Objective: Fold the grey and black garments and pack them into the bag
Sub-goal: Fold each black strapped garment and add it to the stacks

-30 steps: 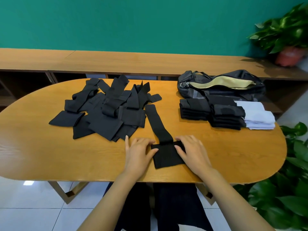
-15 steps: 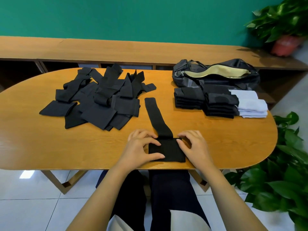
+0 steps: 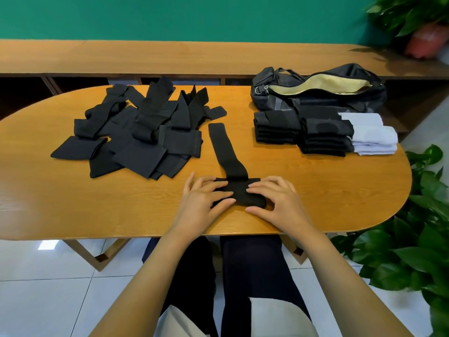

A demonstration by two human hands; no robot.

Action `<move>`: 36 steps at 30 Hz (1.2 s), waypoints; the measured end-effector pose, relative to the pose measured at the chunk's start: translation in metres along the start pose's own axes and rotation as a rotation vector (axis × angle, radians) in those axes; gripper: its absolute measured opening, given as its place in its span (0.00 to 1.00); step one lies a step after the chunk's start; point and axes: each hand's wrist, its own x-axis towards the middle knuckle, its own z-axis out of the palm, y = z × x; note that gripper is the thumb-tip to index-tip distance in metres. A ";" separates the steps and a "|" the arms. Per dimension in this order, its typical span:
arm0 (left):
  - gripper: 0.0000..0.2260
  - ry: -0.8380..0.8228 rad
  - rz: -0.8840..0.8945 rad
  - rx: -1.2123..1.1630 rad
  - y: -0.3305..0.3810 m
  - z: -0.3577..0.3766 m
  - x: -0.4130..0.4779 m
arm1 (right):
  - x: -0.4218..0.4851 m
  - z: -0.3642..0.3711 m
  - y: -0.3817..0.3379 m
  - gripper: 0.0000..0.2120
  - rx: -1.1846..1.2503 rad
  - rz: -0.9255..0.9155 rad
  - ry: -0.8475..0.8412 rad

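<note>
A long black garment lies on the wooden table, its near end folded into a thick band between my hands. My left hand grips the band's left end, fingers on top and thumb at the near edge. My right hand grips the right end the same way. A loose pile of unfolded black garments covers the table's left. Two stacks of folded black garments and a stack of folded pale grey garments sit at the right, in front of the open black bag.
A long wooden bench runs behind the table against a green wall. Potted plants stand at the back right and beside the table's right end. My legs are under the table's near edge.
The garment's near end has been folded over again, so the flat square is now a narrower, thicker band. Both hands moved onto its ends.
</note>
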 end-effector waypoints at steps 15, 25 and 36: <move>0.14 0.092 -0.062 -0.101 0.000 -0.001 0.002 | 0.003 0.002 0.000 0.21 0.136 0.129 0.167; 0.26 0.126 -0.197 -0.189 -0.003 -0.001 0.003 | 0.011 -0.007 -0.005 0.21 0.051 0.116 0.107; 0.07 0.118 -0.217 -0.134 -0.002 -0.005 0.003 | 0.017 0.003 -0.009 0.19 0.065 0.152 0.120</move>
